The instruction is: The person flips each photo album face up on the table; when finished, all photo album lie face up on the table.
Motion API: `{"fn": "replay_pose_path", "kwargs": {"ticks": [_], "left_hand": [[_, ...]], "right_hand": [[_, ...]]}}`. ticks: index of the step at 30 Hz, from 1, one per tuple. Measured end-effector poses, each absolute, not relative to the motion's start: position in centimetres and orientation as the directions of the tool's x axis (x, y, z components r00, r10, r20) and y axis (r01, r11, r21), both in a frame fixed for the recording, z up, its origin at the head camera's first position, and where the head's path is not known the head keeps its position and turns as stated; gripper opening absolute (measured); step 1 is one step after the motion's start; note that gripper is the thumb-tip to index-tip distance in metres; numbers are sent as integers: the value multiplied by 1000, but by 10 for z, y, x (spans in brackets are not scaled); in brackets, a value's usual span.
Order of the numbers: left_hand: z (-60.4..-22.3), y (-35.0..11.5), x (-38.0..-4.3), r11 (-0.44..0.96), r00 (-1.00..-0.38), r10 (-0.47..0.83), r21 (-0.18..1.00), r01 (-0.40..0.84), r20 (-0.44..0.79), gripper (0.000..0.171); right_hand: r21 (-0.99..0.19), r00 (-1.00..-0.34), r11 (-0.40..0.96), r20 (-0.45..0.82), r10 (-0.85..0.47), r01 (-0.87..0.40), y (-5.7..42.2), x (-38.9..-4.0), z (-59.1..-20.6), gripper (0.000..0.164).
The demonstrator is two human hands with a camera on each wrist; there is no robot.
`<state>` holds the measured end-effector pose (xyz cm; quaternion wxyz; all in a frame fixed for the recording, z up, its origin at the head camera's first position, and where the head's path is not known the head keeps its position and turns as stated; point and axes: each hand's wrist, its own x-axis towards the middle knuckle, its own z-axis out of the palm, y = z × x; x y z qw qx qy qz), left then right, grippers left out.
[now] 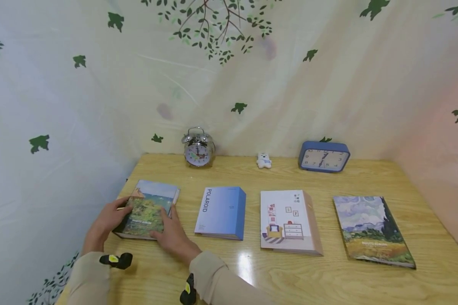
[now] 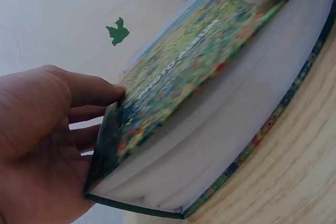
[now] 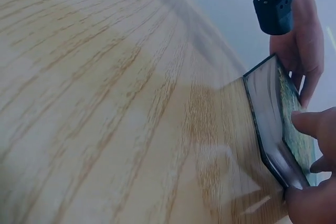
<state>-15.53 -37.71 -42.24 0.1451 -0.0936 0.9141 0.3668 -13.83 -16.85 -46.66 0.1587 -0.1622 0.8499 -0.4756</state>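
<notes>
At the left end of the table lies a thick photo album (image 1: 149, 209) with a painted seaside and garden cover. My left hand (image 1: 106, 219) holds its left edge, the thumb (image 2: 97, 88) on the cover and the other fingers around the spine side. On the opposite side, my right hand (image 1: 174, 237) grips the right edge, with fingertips on the cover. In the left wrist view the album's white page block (image 2: 231, 114) shows between its covers. Both hands also appear around the album (image 3: 273, 114) in the right wrist view.
Rightward stand a blue POLAROID album (image 1: 221, 212), a white album with a furniture drawing (image 1: 286, 216) and a landscape-covered album (image 1: 372, 231). Along the back are a silver twin-bell alarm clock (image 1: 197, 148), a small white bear figure (image 1: 264, 161) and a blue clock (image 1: 324, 156).
</notes>
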Motion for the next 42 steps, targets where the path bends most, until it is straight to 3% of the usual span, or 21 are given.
{"fn": "replay_pose_path", "kwargs": {"ticks": [13, 20, 28, 37, 42], "left_hand": [[-428, -381, -155, 755, -945, -155, 581, -302, -289, 77], [-419, -368, -152, 780, -977, -192, 590, -207, -88, 72], [-408, -348, -150, 756, -962, -227, 650, -76, 152, 59], [-398, -320, -154, 741, -972, -150, 672, 11, 180, 59], [-394, -305, -156, 698, -987, -83, 715, 41, 138, 58]], "right_hand": [[-891, -871, 437, -112, -478, -125, -155, -139, -463, 73], [-901, -876, 409, -78, -476, -142, -145, -147, -448, 67], [-906, -900, 370, 27, -434, -205, -121, -158, -422, 62], [-881, -923, 387, 127, -363, -273, -76, -172, -401, 60], [-867, -941, 411, 167, -296, -283, -48, -180, -400, 58]]}}
